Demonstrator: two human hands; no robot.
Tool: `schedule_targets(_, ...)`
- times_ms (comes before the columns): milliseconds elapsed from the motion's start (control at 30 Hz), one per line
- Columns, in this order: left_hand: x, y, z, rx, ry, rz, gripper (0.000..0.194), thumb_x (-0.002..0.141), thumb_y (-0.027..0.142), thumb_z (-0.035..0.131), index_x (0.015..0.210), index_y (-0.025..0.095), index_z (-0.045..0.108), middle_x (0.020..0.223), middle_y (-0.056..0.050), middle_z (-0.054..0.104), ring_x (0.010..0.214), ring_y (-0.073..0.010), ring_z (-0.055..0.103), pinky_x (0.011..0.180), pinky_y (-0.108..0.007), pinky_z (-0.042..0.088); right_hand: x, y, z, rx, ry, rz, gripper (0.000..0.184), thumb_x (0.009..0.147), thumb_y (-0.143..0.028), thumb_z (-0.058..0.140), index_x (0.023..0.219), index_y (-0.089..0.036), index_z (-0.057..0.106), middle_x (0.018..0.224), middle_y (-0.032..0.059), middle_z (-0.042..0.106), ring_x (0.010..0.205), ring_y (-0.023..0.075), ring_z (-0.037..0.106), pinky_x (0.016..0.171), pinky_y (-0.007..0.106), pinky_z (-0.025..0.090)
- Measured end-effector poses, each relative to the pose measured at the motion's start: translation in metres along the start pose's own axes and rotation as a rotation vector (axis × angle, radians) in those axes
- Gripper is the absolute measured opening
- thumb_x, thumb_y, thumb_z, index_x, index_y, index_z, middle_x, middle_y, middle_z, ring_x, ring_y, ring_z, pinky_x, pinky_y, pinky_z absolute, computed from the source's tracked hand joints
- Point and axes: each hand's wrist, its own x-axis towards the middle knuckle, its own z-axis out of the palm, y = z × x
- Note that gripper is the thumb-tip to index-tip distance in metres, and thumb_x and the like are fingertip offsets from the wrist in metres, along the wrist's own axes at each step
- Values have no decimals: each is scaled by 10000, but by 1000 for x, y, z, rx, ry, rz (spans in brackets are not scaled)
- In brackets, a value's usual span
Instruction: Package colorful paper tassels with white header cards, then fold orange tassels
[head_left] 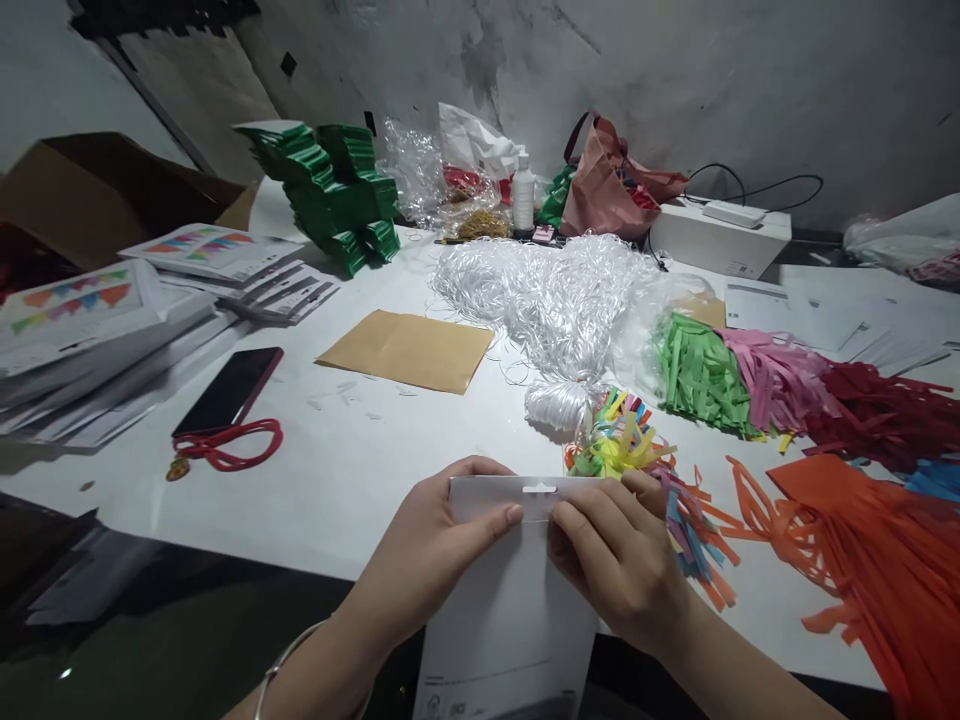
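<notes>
A white paper packet [510, 620] with a hang slot near its upper edge is held upright in front of me, at the table's near edge. My left hand [439, 535] grips its upper left corner, thumb on the near face and fingers behind. At the upper right, my right hand [626, 555] pinches the packet beside the slot, with the fingers curled. Small print shows near the packet's lower end. Just beyond my right hand lies a bunch of multicoloured paper strips [619, 445].
Stacks of printed packets [82, 345] and a phone [229, 390] with a red strap lie left. A brown envelope [409, 350] is mid-table. White string [555, 295] heaps behind; orange fringe [862, 560] spreads right. Green folded paper [330, 190] stands at the back.
</notes>
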Motion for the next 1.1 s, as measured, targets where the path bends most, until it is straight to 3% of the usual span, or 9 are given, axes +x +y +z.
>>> schedule_targets(133, 1, -1, 0, -25, -8, -15, 300, 747, 465, 785, 872, 221, 662, 748, 1, 705, 682, -203, 650, 600, -276, 517, -5, 3, 1, 28, 43, 11, 93, 903, -85, 601, 960, -155, 624, 839, 53, 703, 755, 193, 628, 862, 395, 382)
schedule_targets(467, 3, -2, 1, -63, 10, -26, 330, 738, 477, 795, 890, 220, 656, 745, 3, 705, 671, -199, 664, 599, -278, 525, -6, 5, -3, 70, 10, 44, 99, 883, -77, 583, 920, -168, 591, 811, 37, 687, 750, 180, 611, 850, 381, 355)
schedule_targets(633, 3, 0, 2, -29, -15, -21, 321, 751, 476, 786, 905, 223, 661, 779, -7, 726, 694, -210, 679, 628, -293, 538, -5, 3, -9, 227, 11, 163, 67, 895, -126, 573, 928, -183, 586, 840, 32, 659, 759, 175, 596, 878, 401, 366)
schedule_targets(800, -1, 5, 7, -36, 56, -16, 295, 738, 464, 781, 872, 223, 674, 738, 2, 717, 664, -211, 667, 605, -286, 523, -2, 1, -10, 267, 22, 217, 90, 916, -136, 590, 998, -165, 615, 862, 41, 662, 779, 185, 612, 867, 403, 375)
schedule_targets(933, 0, 3, 5, 32, 13, 3, 282, 768, 470, 758, 891, 229, 679, 771, 0, 722, 691, -212, 669, 612, -280, 523, -3, 0, -7, 200, 10, 156, 148, 946, -83, 559, 1060, -146, 629, 882, 51, 686, 773, 182, 612, 828, 389, 354)
schedule_targets(1100, 3, 1, 3, 53, 13, 30, 268, 778, 465, 752, 890, 234, 677, 778, 4, 728, 709, -211, 672, 630, -279, 526, -4, -2, -3, 62, -49, 72, 143, 958, -51, 508, 1006, -130, 617, 845, 70, 671, 757, 199, 585, 815, 391, 344)
